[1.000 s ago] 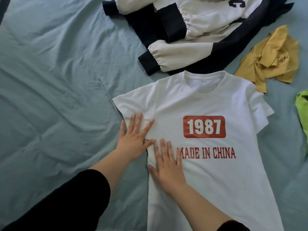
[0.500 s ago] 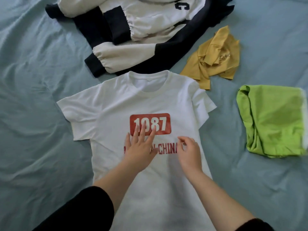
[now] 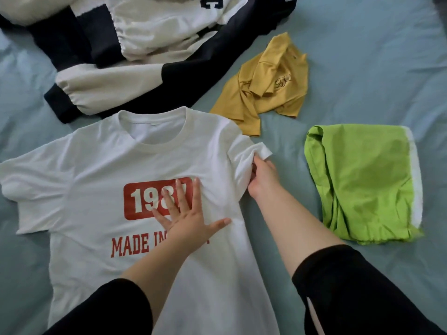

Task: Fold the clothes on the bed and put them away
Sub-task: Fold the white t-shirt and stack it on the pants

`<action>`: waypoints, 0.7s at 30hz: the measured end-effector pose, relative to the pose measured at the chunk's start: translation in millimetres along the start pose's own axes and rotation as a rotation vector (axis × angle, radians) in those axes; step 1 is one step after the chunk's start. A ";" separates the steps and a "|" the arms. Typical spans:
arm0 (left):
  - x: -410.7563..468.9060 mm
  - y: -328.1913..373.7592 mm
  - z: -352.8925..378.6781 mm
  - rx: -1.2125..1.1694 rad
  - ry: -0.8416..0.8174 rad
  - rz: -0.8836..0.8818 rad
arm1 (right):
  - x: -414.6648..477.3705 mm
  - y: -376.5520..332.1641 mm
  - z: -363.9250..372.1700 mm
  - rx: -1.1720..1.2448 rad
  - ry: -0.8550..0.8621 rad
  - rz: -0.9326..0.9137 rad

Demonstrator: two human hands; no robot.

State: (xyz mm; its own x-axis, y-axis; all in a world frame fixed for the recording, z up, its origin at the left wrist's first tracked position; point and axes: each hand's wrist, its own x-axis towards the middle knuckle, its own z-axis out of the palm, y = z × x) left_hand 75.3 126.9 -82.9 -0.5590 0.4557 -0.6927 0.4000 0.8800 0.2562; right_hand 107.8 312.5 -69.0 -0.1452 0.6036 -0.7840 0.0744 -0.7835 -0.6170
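Change since 0.5 s ago: the right hand [image 3: 262, 180] has left the shirt's side edge beside the red lettering and moved up to the right sleeve [image 3: 244, 153]. It now grips that sleeve's lower edge, fingers curled under the cloth. The sleeve is bunched, with 1 corner sticking out toward the green garment [image 3: 358, 180]. The left hand [image 3: 187, 221] remains on the chest print, shifted slightly toward the right sleeve. It lies flat with fingers spread, pressing on the cloth. Its fingertips cover the last digit of the red "1987" block [image 3: 142, 199], and its palm hides the end of the lettering below. 1.0 s ago both hands lay flat together at the opposite armpit; they are now apart, with a span of white cloth between them.

Position: the white T-shirt [image 3: 96, 170] lies front up on the blue-grey bed sheet [image 3: 362, 68], directly before the person.

Orientation: the collar points away from the person, toward the cream and navy jacket [image 3: 150, 39]. The hem end runs toward the person and is out of view under the forearms. The long axis therefore runs from far to near, roughly straight. The print reads upright from the person's side. The left sleeve [image 3: 31, 175] lies flat and spread toward the frame's left edge.

Surroundings: a crumpled yellow garment [image 3: 266, 85] lies just beyond the right shoulder, its edge touching or nearly touching it. The green garment lies apart, to the right.
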 end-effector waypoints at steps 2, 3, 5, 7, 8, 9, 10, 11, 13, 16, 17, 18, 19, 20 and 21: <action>-1.7 1.5 -2.2 0.012 -0.009 -0.003 | 8.0 -19.1 -0.1 -0.326 0.193 -0.406; -2.2 2.0 -2.9 0.015 -0.017 -0.008 | 11.7 -32.1 -2.2 -0.460 0.253 -0.611; -2.5 3.0 -3.7 0.019 -0.027 -0.016 | 21.2 -55.6 -8.9 -0.614 0.263 -0.790; -2.6 4.3 -4.0 0.024 -0.030 -0.024 | 39.7 -64.1 -19.3 -0.727 0.198 -0.789; -2.5 4.5 -3.7 0.024 -0.031 -0.026 | 47.9 -61.8 -25.1 -0.775 0.175 -0.730; -2.3 4.4 -2.9 0.022 -0.031 -0.027 | 53.1 -57.2 -30.3 -0.775 0.163 -0.646; -2.0 4.2 -2.2 0.023 -0.027 -0.026 | 55.2 -52.5 -34.9 -0.707 0.159 -0.536; -1.7 4.1 -2.2 0.024 -0.025 -0.025 | 53.2 -48.8 -40.1 -0.605 0.154 -0.421; -2.0 4.2 -3.0 0.023 -0.023 -0.027 | 46.0 -42.1 -53.8 -0.451 0.110 -0.230; -3.2 6.1 -4.5 0.032 -0.020 -0.032 | 32.1 -22.5 -78.0 -0.425 -0.063 -0.099; -3.7 6.7 -4.8 0.034 -0.020 -0.036 | 26.4 -14.1 -82.4 -0.470 -0.113 -0.125; -4.2 7.0 -5.0 0.035 -0.020 -0.041 | 20.9 -7.1 -83.7 -0.510 -0.148 -0.186; -4.4 7.3 -4.7 0.038 -0.017 -0.043 | 15.9 -2.3 -82.5 -0.525 -0.160 -0.262; -4.5 7.3 -4.7 0.041 -0.013 -0.044 | 10.7 0.6 -79.4 -0.524 -0.150 -0.328; -5.0 7.3 -5.1 0.043 -0.008 -0.045 | 6.6 1.3 -76.3 -0.522 -0.123 -0.381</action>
State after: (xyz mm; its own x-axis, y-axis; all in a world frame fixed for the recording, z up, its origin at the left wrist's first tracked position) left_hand 77.3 131.8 -74.1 -0.5716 0.4148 -0.7080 0.4055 0.8929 0.1958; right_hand 182.2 326.7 -80.3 -0.3653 0.7791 -0.5095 0.4595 -0.3250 -0.8266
